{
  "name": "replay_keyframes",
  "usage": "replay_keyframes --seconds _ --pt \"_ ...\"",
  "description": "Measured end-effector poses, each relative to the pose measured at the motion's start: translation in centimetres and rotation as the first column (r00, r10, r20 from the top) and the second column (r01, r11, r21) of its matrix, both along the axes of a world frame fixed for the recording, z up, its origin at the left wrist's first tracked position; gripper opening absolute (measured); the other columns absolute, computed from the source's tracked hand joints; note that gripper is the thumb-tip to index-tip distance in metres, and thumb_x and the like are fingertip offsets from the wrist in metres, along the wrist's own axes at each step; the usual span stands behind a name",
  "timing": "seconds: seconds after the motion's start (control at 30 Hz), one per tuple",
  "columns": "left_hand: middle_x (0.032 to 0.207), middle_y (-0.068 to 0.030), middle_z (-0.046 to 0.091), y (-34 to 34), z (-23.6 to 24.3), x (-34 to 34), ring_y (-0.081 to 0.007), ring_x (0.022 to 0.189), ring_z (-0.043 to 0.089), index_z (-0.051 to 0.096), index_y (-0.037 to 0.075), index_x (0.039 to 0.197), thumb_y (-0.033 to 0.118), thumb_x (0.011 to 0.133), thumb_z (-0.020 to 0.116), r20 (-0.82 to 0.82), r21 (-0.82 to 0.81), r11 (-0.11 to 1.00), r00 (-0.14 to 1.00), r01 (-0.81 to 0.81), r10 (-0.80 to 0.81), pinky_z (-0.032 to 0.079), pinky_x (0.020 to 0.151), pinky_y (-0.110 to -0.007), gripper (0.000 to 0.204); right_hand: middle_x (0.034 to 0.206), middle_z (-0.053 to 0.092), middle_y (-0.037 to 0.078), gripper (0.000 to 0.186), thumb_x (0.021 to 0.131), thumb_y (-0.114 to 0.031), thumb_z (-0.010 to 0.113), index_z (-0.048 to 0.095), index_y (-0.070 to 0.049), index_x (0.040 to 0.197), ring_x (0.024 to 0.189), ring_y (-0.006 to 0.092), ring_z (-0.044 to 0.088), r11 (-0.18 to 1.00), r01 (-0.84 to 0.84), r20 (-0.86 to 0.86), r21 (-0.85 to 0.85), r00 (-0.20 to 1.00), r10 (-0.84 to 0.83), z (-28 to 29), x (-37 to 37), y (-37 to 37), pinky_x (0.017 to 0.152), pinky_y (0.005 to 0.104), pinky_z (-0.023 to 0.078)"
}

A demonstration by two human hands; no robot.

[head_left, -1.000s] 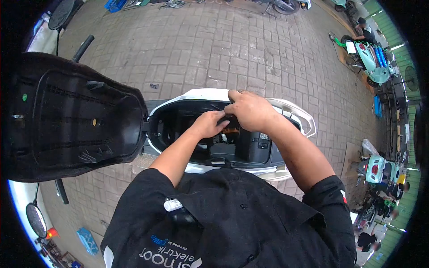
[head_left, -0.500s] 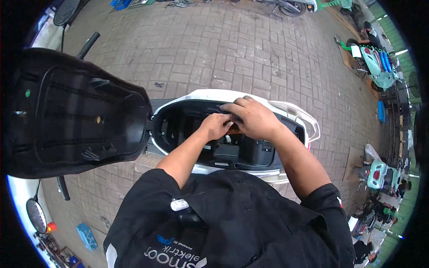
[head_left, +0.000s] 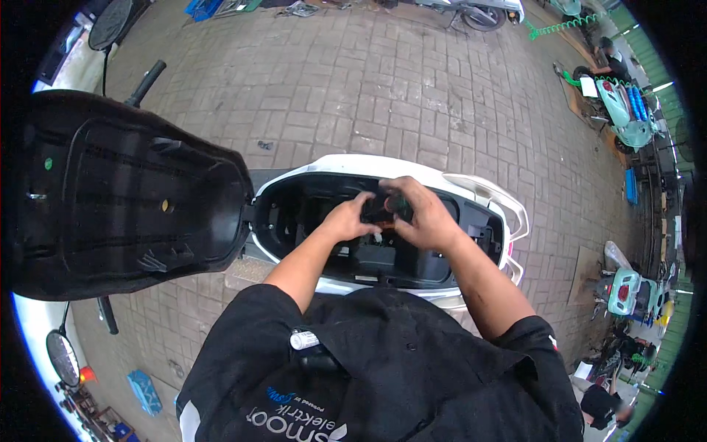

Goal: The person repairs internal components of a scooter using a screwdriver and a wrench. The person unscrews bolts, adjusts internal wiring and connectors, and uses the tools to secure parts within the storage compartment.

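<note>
A white scooter [head_left: 342, 164] stands crosswise before me, its dark storage compartment [head_left: 287, 221] uncovered and its black seat [head_left: 110, 184] raised to the left. Over the middle of the compartment, my right hand [head_left: 427, 221] holds a small dark object [head_left: 395, 205] with a red part, blurred and partly hidden by fingers. Just left of it, my left hand [head_left: 346, 219] has thumb and fingers apart near that object; whether it touches it is unclear. Below them, black mouldings and a small pale piece [head_left: 377, 237] show inside the compartment.
Mint-green scooters stand at upper right [head_left: 622, 114] and lower right [head_left: 626, 291], with people [head_left: 615, 62] among them. Another scooter [head_left: 475, 15] is at the top. Blue items [head_left: 143, 390] lie on the paving at lower left. Handlebars [head_left: 143, 85] and mirrors flank the raised seat.
My hands have moved slightly down and apart. The right hand has turned, revealing a dark object with a red part. The left hand's fingers have spread. The view has shifted slightly.
</note>
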State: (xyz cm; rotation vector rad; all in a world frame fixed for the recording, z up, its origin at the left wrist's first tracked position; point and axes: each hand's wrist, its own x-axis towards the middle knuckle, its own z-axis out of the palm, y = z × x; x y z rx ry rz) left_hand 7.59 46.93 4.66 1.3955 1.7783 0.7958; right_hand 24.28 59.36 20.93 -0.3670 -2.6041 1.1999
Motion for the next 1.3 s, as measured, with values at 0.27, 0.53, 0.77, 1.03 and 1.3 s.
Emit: replay_keyframes --seconds 0.27,0.53,0.77,1.03,1.3 --pt "0.108 -0.0235 0.069 -1.2 -5.8 1.8 -0.0396 0.102 0.067 0.056 0.009 0.133 0.029 0.085 0.070 -0.304 -0.316 0.940 0.952 -0.132 0.032 0.054 0.090 -0.048 0.054 0.105 0.061 0.015 0.053 0.074 0.005 0.060 0.056 -0.004 0.126 0.097 0.0272 0.065 0.960 0.167 -0.049 -0.224 0.982 -0.182 -1.9 1.8 0.1 0.089 0.0381 0.053" --pt "0.099 -0.0150 0.072 0.5 -9.5 3.3 -0.0343 0.092 0.070 0.071 0.011 0.106 0.030 0.088 0.065 -0.475 -0.274 0.950 0.880 -0.147 -0.001 0.055 0.079 -0.047 0.027 0.097 0.063 0.010 0.030 0.067 0.007 0.052 0.058 -0.001 0.095 0.097 0.0234 0.066 0.919 0.139 -0.093 -0.369 0.978 -0.185 -2.6 3.8 1.0 0.105 0.0443 0.041" --pt "0.092 -0.0130 0.073 2.0 -10.1 5.5 -0.0329 0.087 0.071 0.073 0.010 0.090 0.035 0.086 0.067 -0.515 -0.298 0.873 0.835 -0.386 0.194 0.053 0.082 -0.046 0.026 0.092 0.064 0.011 0.025 0.065 0.005 0.053 0.059 -0.001 0.088 0.095 0.0270 0.066 0.939 0.117 -0.267 -0.323 0.941 -0.209 -0.7 6.1 2.7 0.103 0.0460 0.046" --pt "0.092 -0.0160 0.074 3.2 -8.9 7.4 -0.0339 0.090 0.071 0.074 0.011 0.091 0.033 0.087 0.065 -0.495 -0.413 0.647 0.754 -0.641 0.431 0.053 0.082 -0.047 0.025 0.092 0.058 0.011 0.027 0.064 0.013 0.048 0.056 0.000 0.087 0.096 0.0273 0.065 0.861 0.193 -0.324 -0.471 0.870 -0.372 1.4 10.7 3.8 0.106 0.0492 0.043" --pt "0.092 -0.0156 0.074 3.2 -9.6 7.3 -0.0320 0.090 0.072 0.075 0.012 0.091 0.032 0.088 0.062 -0.572 -0.421 0.691 0.763 -0.587 0.300 0.052 0.083 -0.046 0.024 0.092 0.056 0.008 0.027 0.065 0.012 0.050 0.055 -0.003 0.086 0.100 0.0253 0.062 0.839 0.228 -0.301 -0.495 0.860 -0.411 1.3 14.7 4.1 0.112 0.0524 0.034"
